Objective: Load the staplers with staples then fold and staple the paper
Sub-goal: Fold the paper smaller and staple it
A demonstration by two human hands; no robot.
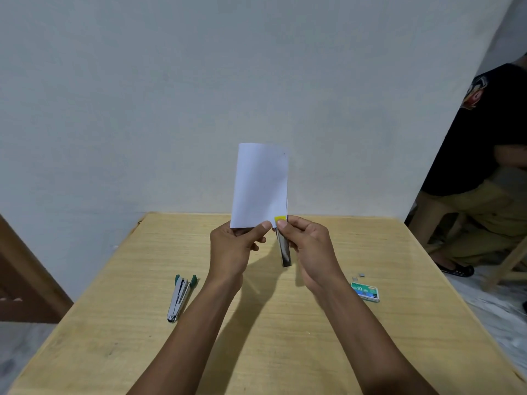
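Observation:
A folded white paper (261, 183) stands upright above the wooden table (256, 337). My left hand (233, 249) pinches its lower left edge. My right hand (310, 249) grips a stapler with a yellow tip and metal body (283, 246), whose jaw sits on the paper's lower right corner. A second stapler (181, 297), metal with green ends, lies hinged wide apart on the table to the left. A green staple box (365, 291) lies on the right, with a few loose staple pieces (360, 275) just beyond it.
The table's far edge meets a pale wall. A person in a black shirt (490, 143) sits on a wooden stool at the right. A brown door or panel (25, 275) stands at the left. Tiled floor shows on both sides.

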